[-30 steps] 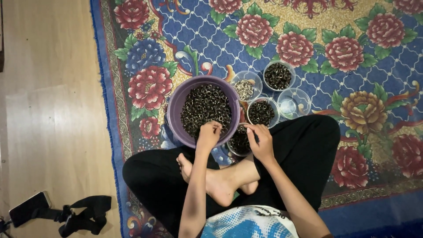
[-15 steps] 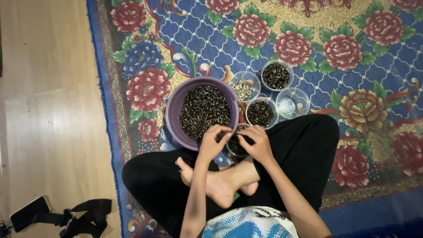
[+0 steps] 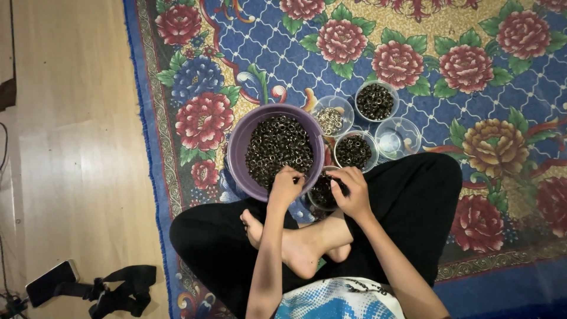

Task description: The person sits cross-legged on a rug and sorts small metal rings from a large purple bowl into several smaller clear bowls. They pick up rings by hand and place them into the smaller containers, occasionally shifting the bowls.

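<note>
A purple bowl [image 3: 239,142] full of small dark metal rings stands on the carpet in front of my crossed legs. My left hand [image 3: 286,184] rests over the bowl's near rim, fingers curled into the rings. My right hand [image 3: 349,190] hovers over a small clear cup [image 3: 319,195] of dark rings just right of the bowl, fingers bent down at it. Whether either hand pinches a ring is too small to tell.
Several more clear cups stand beyond: one with pale rings [image 3: 332,117], two with dark rings [image 3: 375,100] [image 3: 354,150], one empty-looking [image 3: 397,139]. A floral carpet [image 3: 472,71] covers the floor; bare wood [image 3: 71,147] lies left, with a phone [image 3: 52,282] and black strap [image 3: 121,289].
The view has shifted slightly. My left hand moved from meeting the right over the small cup back to the purple bowl's rim. My right hand stays over the cup.
</note>
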